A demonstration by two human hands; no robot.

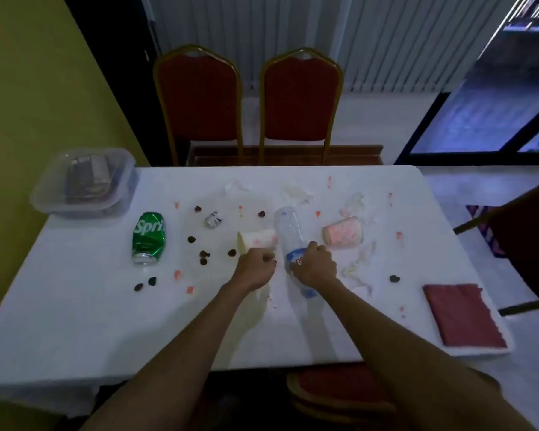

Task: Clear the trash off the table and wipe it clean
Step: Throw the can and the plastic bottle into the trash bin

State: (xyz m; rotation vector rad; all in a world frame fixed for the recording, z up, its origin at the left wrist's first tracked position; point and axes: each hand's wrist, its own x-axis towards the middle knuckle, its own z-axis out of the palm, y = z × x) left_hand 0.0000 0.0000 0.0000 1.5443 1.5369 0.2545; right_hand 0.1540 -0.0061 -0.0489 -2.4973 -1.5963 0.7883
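A clear plastic bottle (288, 231) with a blue label lies on the white table (106, 321), and my right hand (316, 264) is closed around its middle. My left hand (255, 267) grips a paper cup (257, 241) that lies on its side just left of the bottle. A second pink-patterned paper cup (344, 234) lies to the right. A crushed green Sprite can (148, 237) lies at the left. Crumpled tissues (296, 192), dark crumbs (204, 256) and pink stains (178, 274) are scattered about. A folded dark red cloth (461, 315) rests at the right edge.
A clear plastic container (84, 181) with a lid stands at the far left corner. A small white bottle (213, 219) lies near the middle. Two red chairs (299, 98) stand behind the table, another chair (523, 241) at the right, and one (333, 387) below the near edge.
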